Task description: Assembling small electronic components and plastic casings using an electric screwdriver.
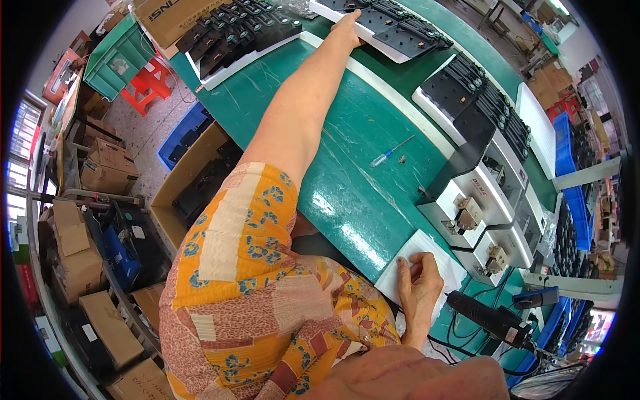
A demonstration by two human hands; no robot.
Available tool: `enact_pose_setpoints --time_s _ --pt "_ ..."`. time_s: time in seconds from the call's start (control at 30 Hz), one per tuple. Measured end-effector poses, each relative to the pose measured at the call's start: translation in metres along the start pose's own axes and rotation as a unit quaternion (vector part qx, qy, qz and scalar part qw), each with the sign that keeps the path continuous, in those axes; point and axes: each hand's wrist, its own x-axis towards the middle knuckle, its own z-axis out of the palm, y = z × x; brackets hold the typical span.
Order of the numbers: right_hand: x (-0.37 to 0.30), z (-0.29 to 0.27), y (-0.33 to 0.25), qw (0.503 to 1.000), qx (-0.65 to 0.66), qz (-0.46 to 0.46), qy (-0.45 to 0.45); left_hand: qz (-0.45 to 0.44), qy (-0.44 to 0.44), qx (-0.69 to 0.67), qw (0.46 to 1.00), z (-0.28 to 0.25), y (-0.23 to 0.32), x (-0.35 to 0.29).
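Observation:
My left arm stretches to the far side of the green table, where my left hand [346, 28] is closed on the end of a white tray [380, 45]. Rows of black parts with round ends [407, 41] lie on that tray. Near my body, my right hand [421, 288] rests with curled fingers over a pad of white paper [392, 275]. Whatever those fingers may hold is hidden. Just right of this hand lies a black electric screwdriver [490, 317]. A screwdriver with a blue handle [381, 159] lies mid-table, beside a small brown piece [402, 160].
Silver-and-black machines with metal fixtures [467, 217] stand at the right. More black parts fill a tray at far left [230, 37] and another at right [470, 90]. An open carton [167, 207] and a blue bin [175, 137] stand left of the table.

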Motion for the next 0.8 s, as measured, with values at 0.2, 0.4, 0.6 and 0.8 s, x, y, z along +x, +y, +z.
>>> enact_pose_setpoints --time_s 0.2,0.4,0.6,0.8 --pt "0.001 0.001 0.002 1.000 -0.011 0.016 0.013 0.008 0.059 -0.061 0.996 0.032 -0.029 -0.008" --pt "0.003 0.001 0.004 0.999 -0.017 0.024 0.026 -0.016 0.048 -0.065 0.997 0.045 -0.047 -0.019" --pt "0.001 0.002 0.001 1.000 -0.010 -0.006 0.009 -0.008 -0.051 -0.095 0.994 0.009 -0.016 -0.001" --pt "0.003 0.003 0.005 0.999 -0.022 -0.007 0.023 0.049 0.011 -0.102 0.994 0.016 -0.048 -0.012"
